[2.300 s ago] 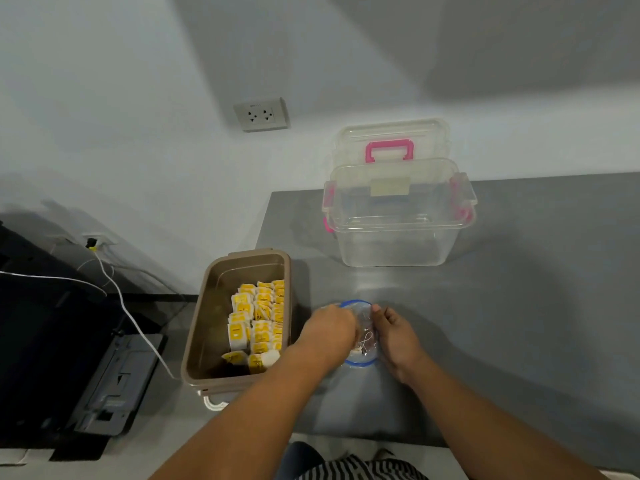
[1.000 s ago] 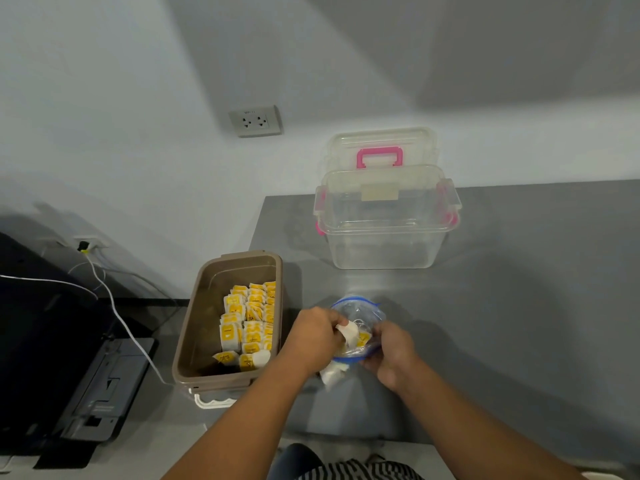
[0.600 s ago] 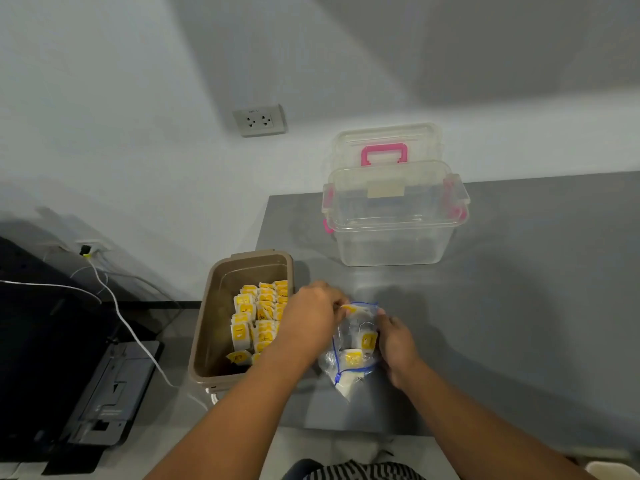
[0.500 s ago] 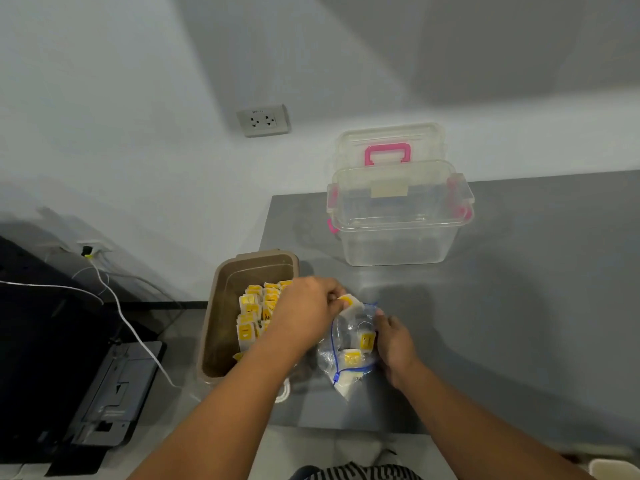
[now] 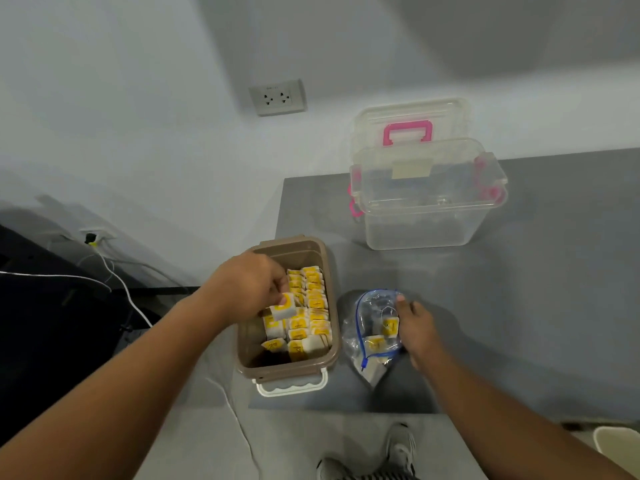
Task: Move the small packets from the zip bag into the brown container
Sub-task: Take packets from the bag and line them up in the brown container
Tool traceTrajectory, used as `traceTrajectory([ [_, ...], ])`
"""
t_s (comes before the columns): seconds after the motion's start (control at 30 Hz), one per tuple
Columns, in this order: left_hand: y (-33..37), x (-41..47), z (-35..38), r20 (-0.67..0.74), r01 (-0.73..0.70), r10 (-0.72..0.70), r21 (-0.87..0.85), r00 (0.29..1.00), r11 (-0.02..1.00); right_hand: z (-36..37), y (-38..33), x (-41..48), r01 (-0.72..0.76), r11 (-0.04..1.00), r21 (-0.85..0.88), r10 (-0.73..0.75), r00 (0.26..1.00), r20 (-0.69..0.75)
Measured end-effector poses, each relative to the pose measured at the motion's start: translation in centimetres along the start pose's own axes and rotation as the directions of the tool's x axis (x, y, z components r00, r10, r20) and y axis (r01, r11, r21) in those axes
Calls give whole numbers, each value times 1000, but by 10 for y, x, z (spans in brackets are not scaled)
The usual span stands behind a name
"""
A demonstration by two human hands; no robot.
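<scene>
left hand [image 5: 244,285] pinches a packet [image 5: 284,306] over the brown container [image 5: 323,271]; right hand [image 5: 417,329] grips the zip bag [image 5: 372,317] beside it.

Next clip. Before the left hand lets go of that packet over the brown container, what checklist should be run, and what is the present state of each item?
1. Grip: left hand pinches the held packet in its fingers: ok.
2. Position: held packet is above the brown container, inside its rim: ok.
3. Room: bare floor shows left of the rows of packets in the container: ok.
4. Bag steady: right hand holds the zip bag at its open mouth: ok.
5. Bag emptied: not ok, at least two bagged packets are inside.
</scene>
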State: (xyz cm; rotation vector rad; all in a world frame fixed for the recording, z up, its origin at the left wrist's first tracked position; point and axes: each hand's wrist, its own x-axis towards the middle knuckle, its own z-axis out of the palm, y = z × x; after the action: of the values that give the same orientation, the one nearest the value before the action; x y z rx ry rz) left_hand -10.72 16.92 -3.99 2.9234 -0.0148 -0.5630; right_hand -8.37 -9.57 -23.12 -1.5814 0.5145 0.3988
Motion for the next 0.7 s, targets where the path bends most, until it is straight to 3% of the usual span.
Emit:
traceTrajectory([
  [0.2,-8,14,25,314,-186,132,149,940,971,-4,4,4,7,1000,-9,-7,1000,-5],
  [0.4,-8,28,56,518,-287,113,270,848,919,-2,13,11,22,999,-27,-23,999,-30],
  [0.5,-11,34,65,521,-318,93,361,849,877,-1,15,12,64,995,-72,-67,997,-47],
  [0.7,-15,40,73,381,-289,107,462,918,838,-1,16,12,78,992,-95,-85,994,-70],
])
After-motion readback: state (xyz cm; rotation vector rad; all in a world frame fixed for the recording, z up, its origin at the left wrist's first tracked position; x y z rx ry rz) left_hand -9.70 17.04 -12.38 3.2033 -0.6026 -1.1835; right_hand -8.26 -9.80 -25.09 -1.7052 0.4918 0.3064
